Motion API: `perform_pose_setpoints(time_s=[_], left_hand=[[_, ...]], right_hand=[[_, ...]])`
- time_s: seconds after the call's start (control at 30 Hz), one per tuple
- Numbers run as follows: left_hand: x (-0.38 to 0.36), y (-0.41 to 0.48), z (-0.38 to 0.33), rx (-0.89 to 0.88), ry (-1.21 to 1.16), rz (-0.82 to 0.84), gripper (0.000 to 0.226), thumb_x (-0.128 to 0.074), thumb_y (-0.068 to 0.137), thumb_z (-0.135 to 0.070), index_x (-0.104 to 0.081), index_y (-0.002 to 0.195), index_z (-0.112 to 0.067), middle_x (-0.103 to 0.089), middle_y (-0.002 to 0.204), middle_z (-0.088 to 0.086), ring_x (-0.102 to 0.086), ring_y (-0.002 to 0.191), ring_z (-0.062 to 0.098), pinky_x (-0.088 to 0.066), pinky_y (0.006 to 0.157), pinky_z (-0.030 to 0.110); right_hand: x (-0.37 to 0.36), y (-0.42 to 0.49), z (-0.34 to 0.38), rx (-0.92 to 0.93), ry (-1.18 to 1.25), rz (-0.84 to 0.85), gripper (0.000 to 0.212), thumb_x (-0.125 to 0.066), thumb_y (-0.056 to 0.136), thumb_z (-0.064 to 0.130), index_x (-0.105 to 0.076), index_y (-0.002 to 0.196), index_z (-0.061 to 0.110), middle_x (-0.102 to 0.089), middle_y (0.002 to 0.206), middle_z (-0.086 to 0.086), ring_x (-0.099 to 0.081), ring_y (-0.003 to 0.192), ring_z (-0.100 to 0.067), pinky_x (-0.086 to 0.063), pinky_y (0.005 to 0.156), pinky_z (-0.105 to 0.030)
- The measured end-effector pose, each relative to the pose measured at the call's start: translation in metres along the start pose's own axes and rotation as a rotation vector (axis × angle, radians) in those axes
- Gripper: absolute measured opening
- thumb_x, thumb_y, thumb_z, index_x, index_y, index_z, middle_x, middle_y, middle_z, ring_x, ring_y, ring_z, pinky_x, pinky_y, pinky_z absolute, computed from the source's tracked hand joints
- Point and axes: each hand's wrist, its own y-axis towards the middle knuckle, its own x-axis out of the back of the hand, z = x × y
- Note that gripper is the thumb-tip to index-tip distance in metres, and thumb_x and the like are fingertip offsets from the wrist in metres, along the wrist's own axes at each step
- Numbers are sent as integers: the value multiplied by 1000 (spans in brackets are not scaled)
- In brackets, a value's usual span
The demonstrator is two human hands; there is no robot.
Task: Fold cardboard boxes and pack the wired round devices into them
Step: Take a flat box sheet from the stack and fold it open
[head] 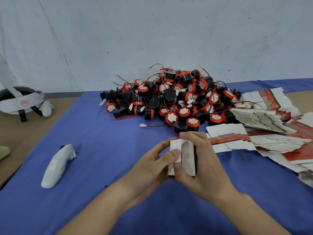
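While wired round devices (172,99) heap on the blue cloth (101,167) below a white wall (152,31), left hand (149,170) and right hand (208,167) grasp a cardboard box (188,155).

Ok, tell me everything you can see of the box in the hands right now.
The box is small, of white cardboard, with a dark printed side and red at its near end. It looks partly folded, one white flap not closed. Both hands hold it over the blue cloth: the left hand grips its left side, thumb on the flap; the right hand wraps its right side. Its inside is hidden.
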Motion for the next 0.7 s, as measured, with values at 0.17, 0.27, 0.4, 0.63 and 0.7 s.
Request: perform_pose_setpoints(time_s=[0.17,0.27,0.4,0.63,0.7], left_hand=[[1,-1,7,21,81,-25,34,-60,99,-20,-55,133,-23,-69,123,3,-67,112,23,-56,86,29],[3,-1,6,23,89,-31,35,-63,98,-22,-56,132,-26,-69,122,3,-68,111,23,-55,83,26],[6,0,9,19,142,-45,34,-65,96,-23,-57,129,-29,-69,121,3,-67,112,23,-55,85,28],[9,-1,11,8,266,-51,38,-65,95,-25,-54,130,-31,-68,120,1,-66,112,20,-55,90,32],[10,-2,11,1,303,-60,37,-65,96,-26,-54,130,-31,-68,119,1,-66,111,19,-55,89,31]], right_hand=[[1,-3,1,33,-51,109,74,-65,78,53,-32,140,30,-36,133,10,-47,119,-13,-52,93,-32],[0,-2,2,35,-56,107,76,-65,77,56,-32,140,30,-36,133,10,-46,119,-12,-50,93,-29],[-4,-3,2,53,-81,112,77,-65,77,58,-32,141,29,-36,134,10,-46,120,-12,-49,93,-29],[-8,-5,-2,152,-127,100,74,-65,80,56,-36,139,23,-40,133,5,-48,118,-17,-53,92,-36],[-9,-6,-2,157,-133,105,73,-65,81,56,-37,139,22,-40,133,4,-49,117,-18,-53,92,-37]])
